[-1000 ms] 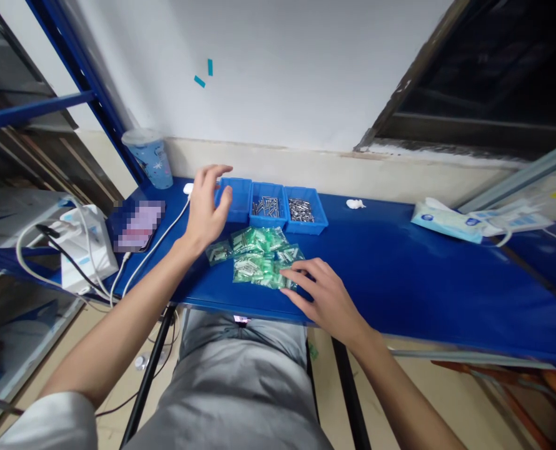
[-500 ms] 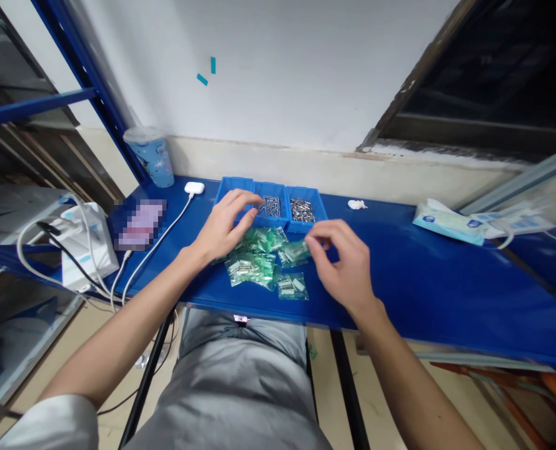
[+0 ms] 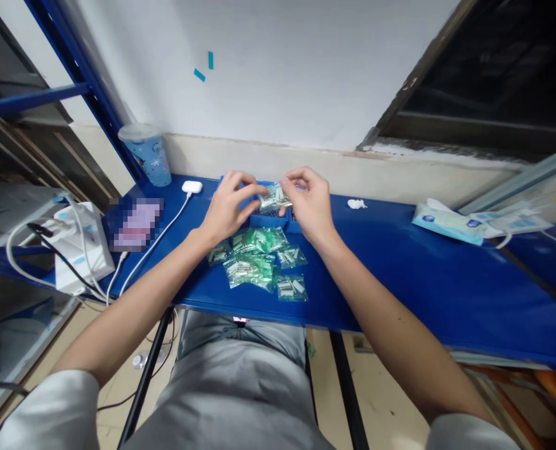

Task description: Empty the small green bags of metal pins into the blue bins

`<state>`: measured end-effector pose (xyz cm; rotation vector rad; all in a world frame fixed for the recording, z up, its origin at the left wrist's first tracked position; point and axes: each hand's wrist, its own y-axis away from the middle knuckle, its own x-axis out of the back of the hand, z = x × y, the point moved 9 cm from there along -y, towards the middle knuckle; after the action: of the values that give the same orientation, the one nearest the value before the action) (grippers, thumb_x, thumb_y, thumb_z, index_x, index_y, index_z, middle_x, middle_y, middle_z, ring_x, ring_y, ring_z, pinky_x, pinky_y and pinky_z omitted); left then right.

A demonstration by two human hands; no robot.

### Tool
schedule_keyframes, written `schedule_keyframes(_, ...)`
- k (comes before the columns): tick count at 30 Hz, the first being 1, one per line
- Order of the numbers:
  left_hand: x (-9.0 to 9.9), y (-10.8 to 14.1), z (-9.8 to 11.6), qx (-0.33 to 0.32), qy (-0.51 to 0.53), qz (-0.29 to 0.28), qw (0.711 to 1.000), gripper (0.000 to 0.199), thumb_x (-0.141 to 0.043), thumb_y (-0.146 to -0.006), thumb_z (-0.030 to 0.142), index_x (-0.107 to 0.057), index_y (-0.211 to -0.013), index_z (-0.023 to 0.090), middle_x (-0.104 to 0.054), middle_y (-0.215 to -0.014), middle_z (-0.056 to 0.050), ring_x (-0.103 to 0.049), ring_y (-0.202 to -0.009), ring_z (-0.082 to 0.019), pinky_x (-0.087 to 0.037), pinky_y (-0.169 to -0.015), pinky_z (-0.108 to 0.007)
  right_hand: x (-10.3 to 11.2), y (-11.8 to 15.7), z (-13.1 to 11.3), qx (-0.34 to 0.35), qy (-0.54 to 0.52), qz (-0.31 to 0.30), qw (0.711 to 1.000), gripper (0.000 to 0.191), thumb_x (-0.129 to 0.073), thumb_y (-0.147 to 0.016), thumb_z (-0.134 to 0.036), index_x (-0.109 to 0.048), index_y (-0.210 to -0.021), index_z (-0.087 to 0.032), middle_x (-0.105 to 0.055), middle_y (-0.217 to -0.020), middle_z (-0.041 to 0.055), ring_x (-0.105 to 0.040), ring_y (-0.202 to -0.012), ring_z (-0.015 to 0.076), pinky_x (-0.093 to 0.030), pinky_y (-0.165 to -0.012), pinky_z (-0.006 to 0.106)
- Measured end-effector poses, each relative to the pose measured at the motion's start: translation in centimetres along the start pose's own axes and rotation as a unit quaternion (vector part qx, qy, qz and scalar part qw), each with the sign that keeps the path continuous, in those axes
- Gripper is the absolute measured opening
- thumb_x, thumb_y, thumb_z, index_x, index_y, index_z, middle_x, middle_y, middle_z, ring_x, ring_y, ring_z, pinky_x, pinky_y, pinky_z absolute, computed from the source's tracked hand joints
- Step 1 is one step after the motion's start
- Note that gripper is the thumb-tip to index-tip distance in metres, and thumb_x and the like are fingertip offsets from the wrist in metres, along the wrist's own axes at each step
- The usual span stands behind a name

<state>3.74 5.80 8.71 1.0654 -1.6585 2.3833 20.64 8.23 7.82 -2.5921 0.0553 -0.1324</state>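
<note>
Over the blue parts bins (image 3: 268, 221), a small clear plastic bag (image 3: 274, 198) with whitish and metallic pieces inside is held up between my hands. My right hand (image 3: 312, 203) pinches the bag's right side between thumb and fingers. At its left edge, the thumb and index finger of my left hand (image 3: 226, 207) close on the plastic. Both hands and the bag cover most of the bins and the screws in them. Nearer to me lies a pile of green-tinted plastic bags (image 3: 250, 267). Two small bags, one at the front (image 3: 292, 288), lie to its right.
A blue cup (image 3: 147, 159), a white charger case (image 3: 192, 187), a blurred-out phone (image 3: 138, 224) and a white power strip (image 3: 85, 250) with cables are on the left. Crumpled tissue (image 3: 357, 204) and a tissue pack (image 3: 446, 222) lie on the right of the blue table (image 3: 400, 275).
My right hand has moved up and left from beside the pile to above the bins with a bag. My left hand has shifted slightly right and meets it there.
</note>
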Motion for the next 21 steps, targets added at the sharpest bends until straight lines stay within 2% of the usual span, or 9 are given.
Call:
schedule_keyframes(2,0.4,-0.1,-0.3,-0.001,-0.003,0.026,1.000,0.018,-0.062,-0.105,0.031,-0.077,-0.114,0.027,-0.070,-0.112,-0.008,-0.062,-0.109,-0.024,-0.052,-0.096,-0.041,-0.1,0.4,-0.7,0.034,0.026,-0.004,0.999,0.033,-0.068,-0.097,-0.058,-0.061,-0.096,-0.026,-0.064,-0.079,-0.0029,-0.057,-0.051,0.0107,-0.046,-0.045,0.026)
schedule_keyframes(4,0.7,-0.4,-0.6,0.002,0.010,0.040,0.999,0.019,-0.061,-0.107,0.033,-0.077,-0.112,0.026,-0.072,-0.110,-0.007,-0.064,-0.108,-0.023,-0.053,-0.096,-0.040,0.0,1.3,-2.1,0.098,0.085,-0.009,0.991,0.033,-0.055,-0.105,-0.056,-0.065,-0.102,-0.025,-0.065,-0.081,-0.0008,-0.060,-0.059,0.0124,-0.050,-0.054,0.028)
schedule_keyframes(6,0.5,-0.8,-0.7,0.004,0.033,0.036,0.999,0.020,-0.061,-0.107,0.035,-0.077,-0.110,0.024,-0.076,-0.105,-0.006,-0.067,-0.104,-0.022,-0.054,-0.094,-0.038,-0.2,2.4,-3.4,0.173,0.168,-0.026,0.970,0.034,-0.048,-0.108,-0.051,-0.069,-0.107,-0.024,-0.068,-0.095,0.0046,-0.065,-0.075,0.0162,-0.053,-0.063,0.031)
schedule_keyframes(8,0.1,-1.2,-0.9,0.004,0.052,0.022,0.998,0.021,-0.063,-0.106,0.037,-0.077,-0.109,0.022,-0.077,-0.102,-0.006,-0.069,-0.099,-0.021,-0.055,-0.090,-0.035,0.0,3.3,-3.9,0.221,0.228,-0.008,0.948,0.031,-0.053,-0.106,-0.048,-0.069,-0.108,-0.022,-0.067,-0.103,0.0079,-0.064,-0.079,0.0180,-0.052,-0.062,0.033)
schedule_keyframes(10,-0.5,-1.3,-1.0,0.012,0.060,0.018,0.998,0.024,-0.065,-0.105,0.041,-0.077,-0.112,0.022,-0.078,-0.099,-0.005,-0.071,-0.094,-0.019,-0.056,-0.087,-0.033,0.4,3.6,-3.5,0.231,0.275,0.021,0.933,0.026,-0.055,-0.106,-0.043,-0.068,-0.099,-0.022,-0.066,-0.100,0.0073,-0.064,-0.079,0.0180,-0.054,-0.069,0.035)
schedule_keyframes(12,-0.7,-1.1,-1.3,0.029,0.068,0.037,0.997,0.030,-0.066,-0.104,0.047,-0.075,-0.117,0.022,-0.078,-0.094,-0.004,-0.072,-0.090,-0.018,-0.057,-0.085,-0.030,0.6,3.7,-2.9,0.236,0.297,0.039,0.925,0.025,-0.054,-0.107,-0.037,-0.065,-0.090,-0.022,-0.066,-0.094,0.0058,-0.065,-0.082,0.0182,-0.055,-0.075,0.036)
schedule_keyframes(15,-1.0,-0.1,-1.5,0.058,0.095,0.059,0.992,0.040,-0.069,-0.100,0.053,-0.069,-0.125,0.021,-0.077,-0.087,-0.001,-0.072,-0.081,-0.015,-0.059,-0.081,-0.027,0.4,4.0,-2.4,0.249,0.302,0.042,0.919,0.024,-0.053,-0.107,-0.031,-0.064,-0.088,-0.022,-0.069,-0.092,0.0051,-0.068,-0.083,0.0179,-0.057,-0.078,0.035)
schedule_keyframes(18,-0.8,1.0,-1.9,0.090,0.114,0.079,0.986,0.045,-0.075,-0.095,0.056,-0.064,-0.121,0.021,-0.076,-0.084,0.001,-0.072,-0.074,-0.013,-0.059,-0.075,-0.026,0.3,4.6,-2.1,0.247,0.296,0.060,0.920,0.013,-0.056,-0.106,-0.031,-0.066,-0.107,-0.022,-0.072,-0.090,0.0029,-0.067,-0.074,0.0158,-0.057,-0.072,0.032)
schedule_keyframes(21,-0.4,1.6,-1.8,0.096,0.126,0.084,0.984,0.033,-0.076,-0.097,0.050,-0.065,-0.108,0.020,-0.076,-0.089,-0.001,-0.073,-0.077,-0.012,-0.058,-0.071,-0.024,-0.1,5.3,-2.2,0.239,0.282,0.075,0.926,0.029,-0.060,-0.104,-0.032,-0.058,-0.132,-0.024,-0.073,-0.086,-0.0008,-0.064,-0.063,0.0140,-0.056,-0.064,0.030)
